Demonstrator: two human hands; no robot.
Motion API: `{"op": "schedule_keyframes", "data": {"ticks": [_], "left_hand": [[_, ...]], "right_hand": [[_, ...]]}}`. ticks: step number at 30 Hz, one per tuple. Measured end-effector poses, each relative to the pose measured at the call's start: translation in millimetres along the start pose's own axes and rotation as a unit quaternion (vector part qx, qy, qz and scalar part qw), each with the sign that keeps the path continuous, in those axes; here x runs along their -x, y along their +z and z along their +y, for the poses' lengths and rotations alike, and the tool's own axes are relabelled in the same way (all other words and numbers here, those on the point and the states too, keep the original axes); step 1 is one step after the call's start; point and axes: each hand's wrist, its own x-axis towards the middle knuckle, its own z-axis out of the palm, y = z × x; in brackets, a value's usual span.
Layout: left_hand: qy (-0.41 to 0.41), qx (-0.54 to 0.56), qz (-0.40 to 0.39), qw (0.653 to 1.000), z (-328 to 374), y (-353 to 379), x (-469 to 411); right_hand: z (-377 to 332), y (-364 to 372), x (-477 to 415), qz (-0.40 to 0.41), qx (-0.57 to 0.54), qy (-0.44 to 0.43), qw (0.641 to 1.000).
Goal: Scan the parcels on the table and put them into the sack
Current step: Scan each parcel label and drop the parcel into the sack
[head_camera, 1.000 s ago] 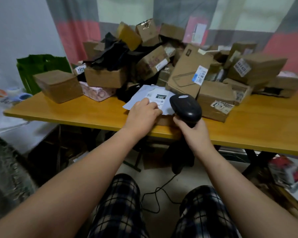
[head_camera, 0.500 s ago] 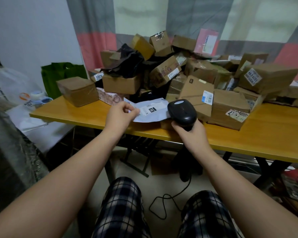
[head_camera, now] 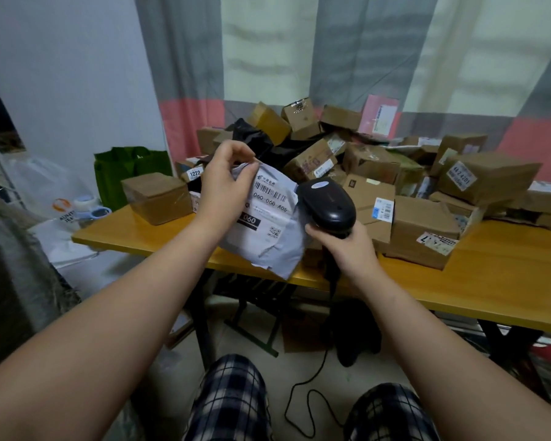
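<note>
A single wide-angle camera on the person's head faces forward and down. The forearms enter from the lower corners and meet close to the lens, left hand [head_camera: 223,183] and right hand [head_camera: 347,246] mid-frame. The bench [head_camera: 506,275] crosses the middle, knees [head_camera: 233,393] fill the bottom edge, and a curtain [head_camera: 347,52] fills the top.

Left hand [head_camera: 225,183] pinches white mailer [head_camera: 269,224] mid-frame, label facing camera. Right hand [head_camera: 347,249] grips black scanner [head_camera: 328,205] just right. Boxes [head_camera: 420,230] heaped on table [head_camera: 490,281] behind.
</note>
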Motion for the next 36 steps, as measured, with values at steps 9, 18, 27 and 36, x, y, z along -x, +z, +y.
{"op": "schedule_keyframes", "data": {"ticks": [9,18,27,36], "left_hand": [[-0.118,0.046,-0.04,0.991,-8.8,-0.6,22.4],[-0.216,-0.025,-0.158,0.963,-36.7,-11.8,60.4],[-0.116,-0.119,-0.045,0.985,-20.0,-15.2,6.6],[-0.176,-0.122,-0.083,0.973,-30.5,-10.1,1.1]], "right_hand": [[-1.2,12.4,6.3,0.049,-0.073,-0.016,0.996],[-4.2,9.6,10.9,0.038,0.05,-0.048,0.997],[-15.7,15.1,43.6,0.052,0.104,-0.044,0.992],[-15.9,28.4,46.8,0.036,0.098,-0.017,0.994]]}}
